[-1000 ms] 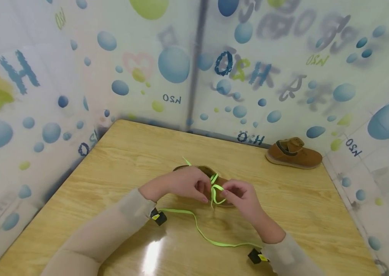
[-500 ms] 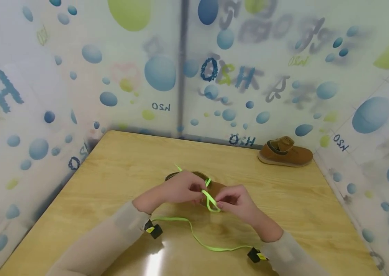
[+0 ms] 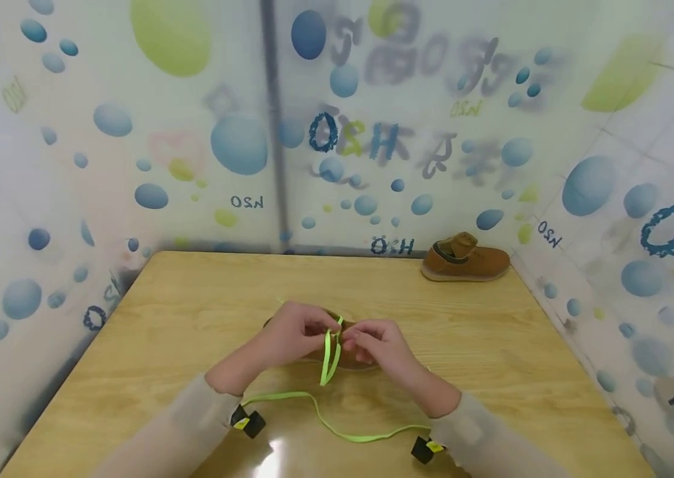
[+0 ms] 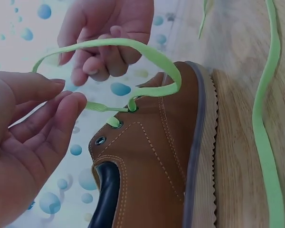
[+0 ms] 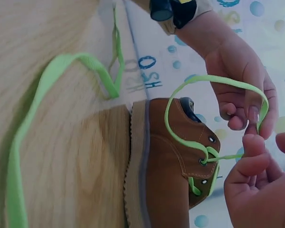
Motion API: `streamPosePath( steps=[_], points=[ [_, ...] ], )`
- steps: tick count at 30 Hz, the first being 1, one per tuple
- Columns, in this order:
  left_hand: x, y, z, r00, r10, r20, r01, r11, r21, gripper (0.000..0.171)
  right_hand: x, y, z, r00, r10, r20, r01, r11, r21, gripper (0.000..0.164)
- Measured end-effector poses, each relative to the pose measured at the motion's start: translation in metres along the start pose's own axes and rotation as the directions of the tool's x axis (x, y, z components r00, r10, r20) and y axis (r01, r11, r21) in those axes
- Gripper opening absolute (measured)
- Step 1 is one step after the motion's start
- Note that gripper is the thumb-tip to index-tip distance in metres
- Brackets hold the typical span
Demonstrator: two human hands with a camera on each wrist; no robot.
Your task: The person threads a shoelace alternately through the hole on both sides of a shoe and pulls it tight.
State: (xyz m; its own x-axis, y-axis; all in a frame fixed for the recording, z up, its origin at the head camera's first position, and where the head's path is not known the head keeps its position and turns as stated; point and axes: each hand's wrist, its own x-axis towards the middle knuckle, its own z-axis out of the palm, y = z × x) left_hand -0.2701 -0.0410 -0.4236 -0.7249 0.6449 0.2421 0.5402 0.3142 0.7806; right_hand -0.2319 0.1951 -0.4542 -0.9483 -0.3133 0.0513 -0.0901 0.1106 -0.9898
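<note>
A brown shoe [image 4: 147, 142] with a pale ridged sole stands on the table, partly hidden by the hands in the head view. A flat neon green shoelace [image 5: 185, 80] runs through some of its eyelets and makes a loose loop above them. My left hand [image 3: 295, 335] pinches this lace between thumb and fingertips, and a thin stretch leads from the fingers to an eyelet [image 4: 132, 108]. Close by on the other side, my right hand [image 3: 381, 345] has loosely bent fingers with the thumb apart from them, near the lace in the right wrist view.
A second brown shoe [image 3: 467, 260], without a green lace, stands at the table's back right corner. A long free stretch of green lace [image 3: 337, 425] lies on the wooden table [image 3: 217, 292] in front. Walls with printed bubbles enclose the table at the back and sides.
The head view has turned, shifting the scene left. The lace loop that the right fingers held earlier now hangs lower from the left hand, and the hands have come closer together.
</note>
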Motion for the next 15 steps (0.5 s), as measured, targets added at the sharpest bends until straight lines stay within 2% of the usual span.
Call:
streamPosePath(
  steps=[7, 12, 15],
  points=[
    [0.002, 0.002, 0.002, 0.998, 0.059, 0.021, -0.06, 0.998, 0.019, 0.021, 0.004, 0.002, -0.004, 0.997, 0.069, 0.04, -0.076, 0.975, 0.21, 0.034],
    [0.0, 0.005, 0.006, 0.996, 0.084, 0.035, -0.084, 0.996, 0.022, 0.023, 0.004, 0.005, -0.003, 0.98, 0.149, 0.134, -0.182, 0.944, 0.277, 0.037],
    [-0.001, 0.006, 0.011, 0.994, 0.093, 0.057, -0.095, 0.995, 0.032, 0.024, 0.001, 0.007, -0.001, 0.97, 0.191, 0.153, -0.232, 0.915, 0.329, 0.039]
  ],
)
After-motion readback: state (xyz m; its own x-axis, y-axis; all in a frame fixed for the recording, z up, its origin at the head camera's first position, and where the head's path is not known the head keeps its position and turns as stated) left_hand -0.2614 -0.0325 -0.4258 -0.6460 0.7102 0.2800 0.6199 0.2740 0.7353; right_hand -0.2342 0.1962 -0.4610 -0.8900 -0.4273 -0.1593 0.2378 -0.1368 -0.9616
